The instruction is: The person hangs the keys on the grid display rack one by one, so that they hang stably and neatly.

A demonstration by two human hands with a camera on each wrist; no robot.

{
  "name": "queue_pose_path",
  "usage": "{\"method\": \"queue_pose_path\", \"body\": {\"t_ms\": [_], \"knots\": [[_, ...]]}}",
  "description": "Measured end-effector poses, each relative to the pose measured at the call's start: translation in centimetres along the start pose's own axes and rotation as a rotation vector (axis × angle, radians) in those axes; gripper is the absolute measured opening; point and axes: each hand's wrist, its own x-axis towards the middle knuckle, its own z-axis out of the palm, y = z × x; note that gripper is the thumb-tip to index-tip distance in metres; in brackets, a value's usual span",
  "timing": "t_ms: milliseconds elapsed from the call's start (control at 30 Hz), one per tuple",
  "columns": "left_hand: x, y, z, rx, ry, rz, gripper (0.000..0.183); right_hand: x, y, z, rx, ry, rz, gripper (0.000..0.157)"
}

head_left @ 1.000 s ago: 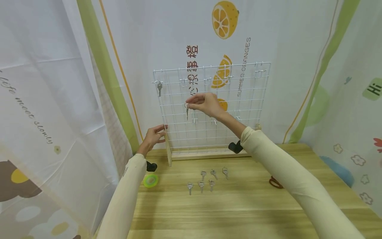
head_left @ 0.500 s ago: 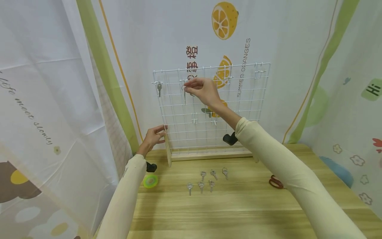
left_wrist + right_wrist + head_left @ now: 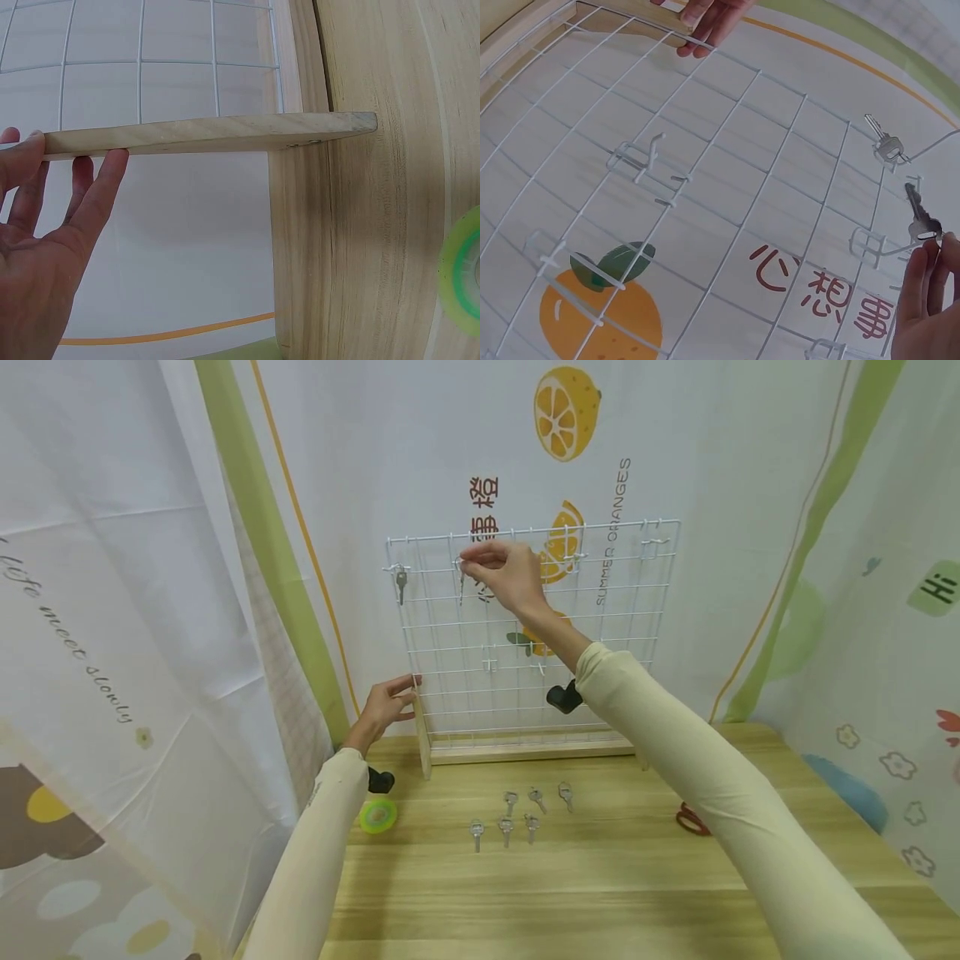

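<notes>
A white wire grid rack [image 3: 615, 525] with small hooks stands in a wooden base [image 3: 532, 750]. My left hand [image 3: 386, 703] holds the rack's wooden side post [image 3: 187, 133], thumb on one face and fingers on the other. With thumb and fingertips, my right hand [image 3: 510, 575] pinches the ring of a key [image 3: 922, 219], which hangs beside an upper hook [image 3: 870, 246]. Whether the ring is around that hook I cannot tell. Another key [image 3: 401, 583] hangs on the upper left hook. Several keys [image 3: 506, 828] lie on the table in front.
A green-yellow roll of tape [image 3: 378, 815] lies on the table [image 3: 570, 893] by the left forearm. Red-handled scissors [image 3: 692, 818] lie at right, partly behind the right sleeve. A printed curtain [image 3: 720, 460] hangs behind the rack.
My right hand has moved up and slightly left with the key, from the middle of the grid to the upper hook row. The left hand has stayed on the post.
</notes>
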Motion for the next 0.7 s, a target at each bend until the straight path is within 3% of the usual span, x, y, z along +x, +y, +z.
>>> {"method": "queue_pose_path", "body": {"t_ms": [200, 700], "knots": [[0.02, -0.08, 0.09, -0.007, 0.0, -0.005, 0.043, 0.03, 0.5, 0.43, -0.039, 0.013, -0.001, 0.016], [-0.02, 0.04, 0.09, -0.013, -0.004, -0.008, 0.045, -0.84, 1.04, 0.24, -0.131, -0.06, 0.017, 0.029]]}}
